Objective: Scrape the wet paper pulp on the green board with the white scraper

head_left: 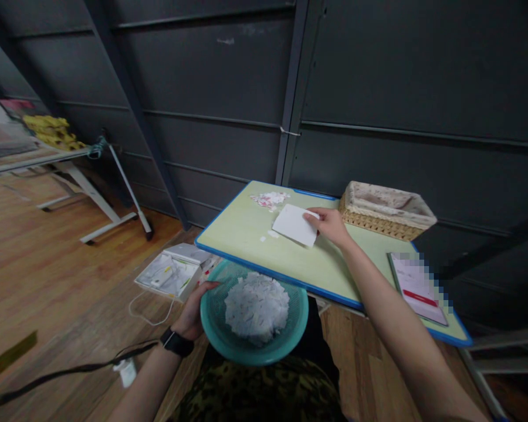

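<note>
A green plastic basket (255,356) sits low at the table's front edge, by my lap, with a heap of white paper scraps (257,308) in it. My left hand (196,310) grips its left rim. Over the yellow-green tabletop (242,225) my right hand (328,225) pinches a white card (295,224) by its right side, thumb on top. Just left of the card lie a few small white scraps (268,235). Farther back is a loose pile of white and pinkish scraps (270,200).
A lined wicker basket (385,217) stands at the table's back right, with a tablet-like device (418,287) nearer me. On the floor at left is an open white box (169,272) with a cable. Another table (39,157) holds yellow items (53,132). A dark panelled wall (215,70) rises behind.
</note>
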### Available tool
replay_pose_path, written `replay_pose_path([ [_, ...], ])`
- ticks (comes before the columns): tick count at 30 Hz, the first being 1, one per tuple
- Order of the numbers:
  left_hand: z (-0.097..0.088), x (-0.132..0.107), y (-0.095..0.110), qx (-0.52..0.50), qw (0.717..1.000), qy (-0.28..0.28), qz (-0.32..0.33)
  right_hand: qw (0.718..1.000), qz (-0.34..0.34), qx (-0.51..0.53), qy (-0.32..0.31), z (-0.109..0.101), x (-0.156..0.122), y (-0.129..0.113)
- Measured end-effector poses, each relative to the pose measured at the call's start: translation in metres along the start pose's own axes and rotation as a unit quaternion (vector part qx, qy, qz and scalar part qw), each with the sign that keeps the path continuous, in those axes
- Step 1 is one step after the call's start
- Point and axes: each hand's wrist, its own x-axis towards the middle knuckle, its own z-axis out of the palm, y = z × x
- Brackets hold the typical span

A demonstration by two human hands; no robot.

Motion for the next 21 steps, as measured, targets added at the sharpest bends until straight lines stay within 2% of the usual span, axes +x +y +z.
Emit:
replay_pose_path([
  [4, -0.002, 0.001, -0.001, -0.006, 1.0, 0.002, 0.003, 0.996, -0.007, 0.035, -0.076, 0.004, -0.002, 0.0],
  [8, -0.001, 0.0, 0.0, -0.009, 1.0, -0.001, -0.001, 0.999, 0.0, 0.036, -0.036, 0.003, 0.0, 0.003],
  [10, -0.001, 0.0, 0.0, -0.011, 1.0, -0.002, -0.003, 0.999, 0.011, 0.031, -0.043, 0.004, 0.0, 0.005],
  [16, -0.001, 0.001, -0.001, -0.016, 1.0, -0.005, -0.001, 0.976, 0.036, 0.073, -0.203, 0.016, -0.01, -0.003],
  [21, -0.005, 0.002, -0.002, -0.015, 1.0, -0.009, -0.011, 0.941, 0.055, 0.158, -0.293, 0.034, -0.022, -0.019],
])
